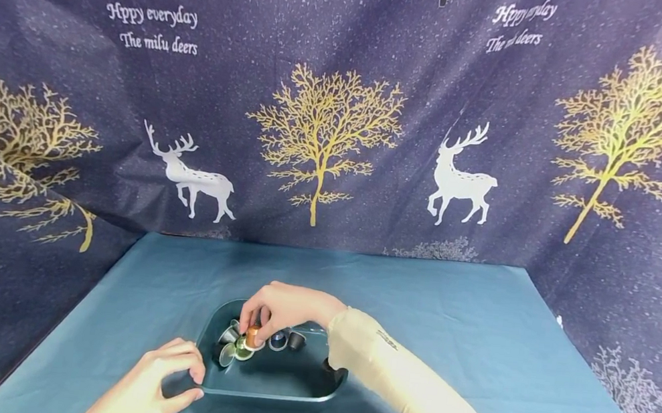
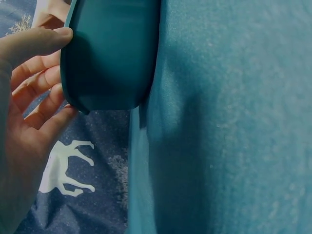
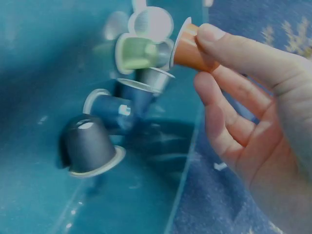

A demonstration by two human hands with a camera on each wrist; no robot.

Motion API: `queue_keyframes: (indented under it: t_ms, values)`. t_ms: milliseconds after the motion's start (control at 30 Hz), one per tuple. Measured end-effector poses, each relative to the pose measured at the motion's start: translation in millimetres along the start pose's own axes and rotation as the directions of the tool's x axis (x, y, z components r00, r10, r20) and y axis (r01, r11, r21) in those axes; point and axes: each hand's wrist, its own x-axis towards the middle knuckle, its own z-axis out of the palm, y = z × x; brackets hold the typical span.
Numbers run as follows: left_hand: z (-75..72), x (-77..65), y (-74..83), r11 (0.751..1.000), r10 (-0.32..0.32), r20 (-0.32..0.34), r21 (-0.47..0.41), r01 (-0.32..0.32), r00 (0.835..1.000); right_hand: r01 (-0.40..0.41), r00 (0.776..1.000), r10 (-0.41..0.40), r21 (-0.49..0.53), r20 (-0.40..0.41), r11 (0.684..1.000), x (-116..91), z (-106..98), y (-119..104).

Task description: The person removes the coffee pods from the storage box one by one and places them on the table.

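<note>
My right hand (image 1: 287, 306) is over the left part of a teal plastic bin (image 1: 262, 396) and pinches an orange coffee capsule (image 3: 190, 48) between thumb and fingers. Beneath it lie other capsules: a green capsule (image 3: 136, 52), a dark blue capsule (image 3: 108, 111) and a black capsule (image 3: 91, 146). A silvery-lidded capsule (image 1: 227, 355) leans at the bin's left end. With thumb and fingertips, my left hand (image 1: 158, 377) holds the bin's near left corner. In the left wrist view the thumb lies on the rim and the fingers bend along the outside.
Another dark capsule (image 1: 331, 367) sits at the bin's right end, partly hidden by the right sleeve (image 1: 399, 368). A blue-green cloth (image 1: 465, 315) covers the table. Behind it hangs a dark blue curtain (image 1: 369, 190) printed with deer and golden trees.
</note>
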Motion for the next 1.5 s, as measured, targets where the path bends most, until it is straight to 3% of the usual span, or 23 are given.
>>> queue_keyframes:
  t_ms: [333,733,1033,1167,1300,1500]
  values:
    - [0.0,1.0,0.4,1.0,-0.007,0.004,0.002,0.007,1.0,0.085,0.987,-0.056,0.187,-0.154,0.979,-25,-18,4]
    - [1.8,0.0,-0.7,1.0,-0.008,0.004,-0.003,0.008,1.0,0.014,0.981,0.031,0.227,-0.193,0.974,-49,-16,6]
    - [2.3,-0.6,-2.4,1.0,-0.002,-0.003,0.0,0.002,1.0,0.039,0.966,0.04,0.297,-0.255,0.954,-71,-7,4]
    - [2.2,0.7,-1.9,1.0,0.015,-0.011,0.01,-0.015,1.0,0.073,0.944,0.033,0.308,-0.327,0.949,-81,2,9]
    - [2.0,1.5,-0.6,1.0,0.02,-0.011,0.021,-0.02,1.0,0.122,0.906,0.025,0.316,-0.423,0.941,-89,11,15]
    - [1.4,2.0,-0.6,0.999,0.017,-0.008,0.027,-0.017,1.0,0.144,0.863,0.094,0.419,-0.497,0.896,-103,20,16]
